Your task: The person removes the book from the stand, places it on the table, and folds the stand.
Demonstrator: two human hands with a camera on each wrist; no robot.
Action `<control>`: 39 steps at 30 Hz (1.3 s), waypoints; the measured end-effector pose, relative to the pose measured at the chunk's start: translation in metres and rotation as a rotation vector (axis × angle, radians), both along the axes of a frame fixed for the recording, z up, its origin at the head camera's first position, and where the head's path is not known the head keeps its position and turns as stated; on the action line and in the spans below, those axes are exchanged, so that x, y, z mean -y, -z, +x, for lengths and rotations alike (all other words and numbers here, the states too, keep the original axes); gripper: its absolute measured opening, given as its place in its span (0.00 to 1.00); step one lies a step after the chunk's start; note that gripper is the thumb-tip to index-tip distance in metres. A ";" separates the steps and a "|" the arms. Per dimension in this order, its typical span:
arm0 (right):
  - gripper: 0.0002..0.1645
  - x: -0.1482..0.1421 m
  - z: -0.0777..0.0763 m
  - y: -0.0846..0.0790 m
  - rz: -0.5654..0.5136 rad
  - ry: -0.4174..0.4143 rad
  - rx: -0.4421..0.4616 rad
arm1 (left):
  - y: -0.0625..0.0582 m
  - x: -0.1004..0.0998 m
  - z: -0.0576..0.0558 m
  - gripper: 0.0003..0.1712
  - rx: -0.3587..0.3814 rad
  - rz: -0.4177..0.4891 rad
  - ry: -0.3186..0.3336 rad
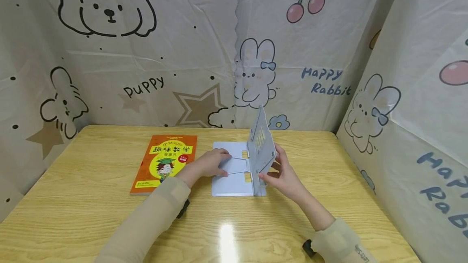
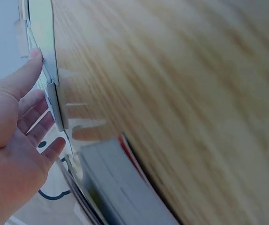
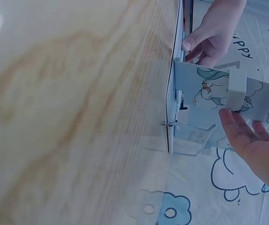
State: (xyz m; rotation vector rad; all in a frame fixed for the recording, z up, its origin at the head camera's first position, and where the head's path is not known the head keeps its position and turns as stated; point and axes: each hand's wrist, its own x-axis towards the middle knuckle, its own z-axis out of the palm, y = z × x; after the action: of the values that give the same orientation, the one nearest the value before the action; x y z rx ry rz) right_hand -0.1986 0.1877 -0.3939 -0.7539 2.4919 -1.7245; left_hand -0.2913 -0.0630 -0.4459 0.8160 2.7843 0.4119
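Note:
A pale blue folding book stand (image 1: 230,188) lies with its base on the table, its cut-out panel (image 1: 263,145) raised steeply. My left hand (image 1: 210,163) rests over the base, thumb and fingers apart beside the wire leg (image 1: 237,159). In the left wrist view, the left thumb touches the base's edge while the other fingers are loosely extended. My right hand (image 1: 287,175) holds the raised panel at its right side, thumb near the lower edge and fingers higher up. The right wrist view shows the panel's printed cartoon face (image 3: 212,91) and a small ledge (image 3: 237,89) at my fingertips.
An orange book (image 1: 144,173) with a cartoon cover lies left of the stand, partly behind my left forearm. The wooden table (image 1: 73,214) meets a printed cloth (image 1: 204,52) at the back and sides.

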 end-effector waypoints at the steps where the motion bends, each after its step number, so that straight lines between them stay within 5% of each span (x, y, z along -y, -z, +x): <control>1: 0.55 0.000 0.000 0.000 0.000 -0.002 -0.002 | 0.000 0.000 0.000 0.39 -0.003 -0.004 0.004; 15: 0.55 0.004 0.002 -0.003 -0.006 -0.020 -0.005 | -0.023 0.014 0.005 0.41 0.038 0.267 -0.100; 30: 0.54 0.012 0.001 -0.007 0.041 0.010 -0.002 | -0.082 0.004 0.024 0.42 -0.061 0.530 -0.105; 39: 0.52 0.027 0.004 -0.013 0.105 0.042 -0.019 | -0.104 -0.006 0.032 0.41 -0.010 0.672 -0.119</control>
State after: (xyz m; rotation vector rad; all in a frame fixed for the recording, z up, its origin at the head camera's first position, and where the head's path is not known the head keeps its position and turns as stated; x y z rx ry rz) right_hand -0.1949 0.1606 -0.3809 -0.7176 2.6053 -1.5905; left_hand -0.2591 -0.0572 -0.3421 0.7597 2.7138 1.4106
